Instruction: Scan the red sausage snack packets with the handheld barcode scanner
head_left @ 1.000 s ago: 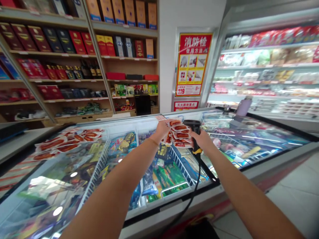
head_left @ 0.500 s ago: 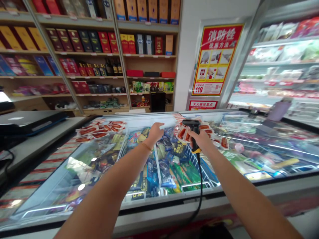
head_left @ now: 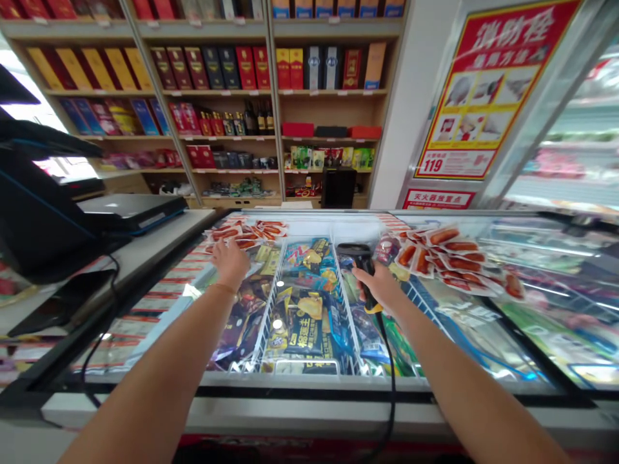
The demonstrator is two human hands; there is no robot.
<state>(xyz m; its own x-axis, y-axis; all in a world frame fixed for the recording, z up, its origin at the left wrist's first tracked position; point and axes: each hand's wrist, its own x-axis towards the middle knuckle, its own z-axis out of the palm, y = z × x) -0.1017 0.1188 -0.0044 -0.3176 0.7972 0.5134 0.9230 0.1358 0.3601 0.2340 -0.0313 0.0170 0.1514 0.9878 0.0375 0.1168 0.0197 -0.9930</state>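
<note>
My right hand (head_left: 382, 283) is wrapped round the grip of a black barcode scanner (head_left: 360, 258), held above the glass-topped freezer; its black cable (head_left: 389, 367) hangs down toward me. To its right lies a pile of packed sausages (head_left: 454, 251) on the glass. My left hand (head_left: 231, 263) reaches the near side of another group of packed sausages (head_left: 264, 231) at the freezer's left. Its fingers are apart and slightly bent, with the tips over the nearest packs; whether they touch is unclear.
Beneath the freezer glass (head_left: 309, 222), wire baskets hold bagged goods (head_left: 307, 322). A counter (head_left: 188, 225) with a flat black scale-like device (head_left: 138, 209) stands on the left. Shelves of boxes (head_left: 210, 67) line the back wall, beside a red fire-hydrant poster (head_left: 488, 96).
My left hand has moved left from the freezer's middle to the left sausage packs. My view has turned left. The scanner stays in my right hand, now left of the right pile.
</note>
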